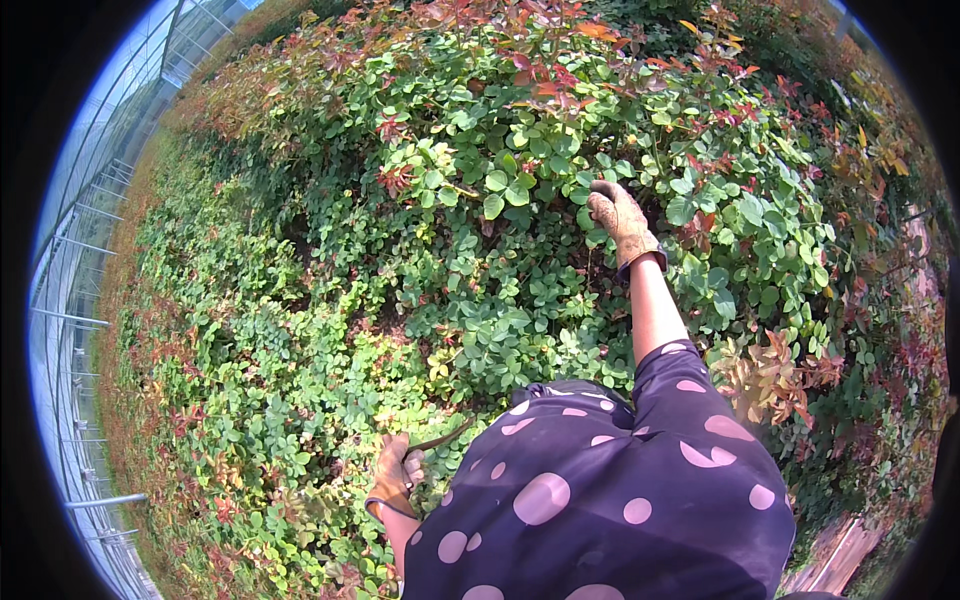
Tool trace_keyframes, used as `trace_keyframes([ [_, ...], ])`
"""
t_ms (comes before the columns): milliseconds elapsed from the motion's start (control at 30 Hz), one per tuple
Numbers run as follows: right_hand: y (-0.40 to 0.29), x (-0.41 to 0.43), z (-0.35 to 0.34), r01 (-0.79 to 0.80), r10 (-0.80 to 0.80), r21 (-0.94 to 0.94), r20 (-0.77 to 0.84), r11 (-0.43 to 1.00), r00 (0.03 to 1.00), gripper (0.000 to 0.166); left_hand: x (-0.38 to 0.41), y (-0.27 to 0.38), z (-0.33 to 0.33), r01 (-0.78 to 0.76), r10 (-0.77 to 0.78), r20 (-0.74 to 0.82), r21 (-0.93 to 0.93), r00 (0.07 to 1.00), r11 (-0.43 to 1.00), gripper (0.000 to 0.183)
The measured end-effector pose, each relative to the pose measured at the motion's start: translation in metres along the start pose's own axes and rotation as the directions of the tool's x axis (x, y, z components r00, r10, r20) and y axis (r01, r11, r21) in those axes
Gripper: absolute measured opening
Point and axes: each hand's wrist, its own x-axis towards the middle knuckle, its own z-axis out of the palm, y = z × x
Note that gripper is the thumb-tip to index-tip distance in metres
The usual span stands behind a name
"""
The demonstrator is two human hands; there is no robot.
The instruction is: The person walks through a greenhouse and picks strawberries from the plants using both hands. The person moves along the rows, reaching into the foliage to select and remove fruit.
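My left hand [395, 469], in a worn tan and orange glove, is low in the view beside my dotted dark purple top. Its fingers are closed around a thin, curved dark brown object [444, 436]; whether this is a tool or a stem I cannot tell. Farther up, my right hand [619, 216], in a soiled tan glove with a dark cuff, reaches into the leafy rose bushes [517, 187]. Its fingers are bent among green leaves, and their tips are partly hidden, so I cannot tell if they grip a stem.
Dense green foliage with reddish shoots [551, 79] surrounds both hands. Metal poles [105, 500] and a framed greenhouse wall stand at the far left. At the lower right, a strip of brownish ground [836, 555] shows beside the plants.
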Motion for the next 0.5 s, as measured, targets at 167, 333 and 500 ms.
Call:
trace_keyframes([
  [167, -0.021, 0.015, 0.029, -0.021, 0.019, 0.012, 0.113, 1.0, 0.993, 0.047, 0.0, -0.012, -0.009, -0.003, 0.003, -0.004, -0.013, 1.0, 1.0, 0.03],
  [333, -0.022, 0.031, 0.045, 0.016, -0.012, -0.034, 0.105, 0.999, 0.994, 0.049, -0.001, -0.017, -0.01, 0.0, 0.003, -0.049, 0.056, 0.999, 0.998, 0.028],
  [500, -0.022, 0.065, 0.06, 0.036, -0.038, -0.133, -0.014, 0.991, 0.999, 0.043, -0.007, -0.014, -0.005, 0.033, -0.033, 0.029, -0.029, 0.999, 0.999, 0.025],
])
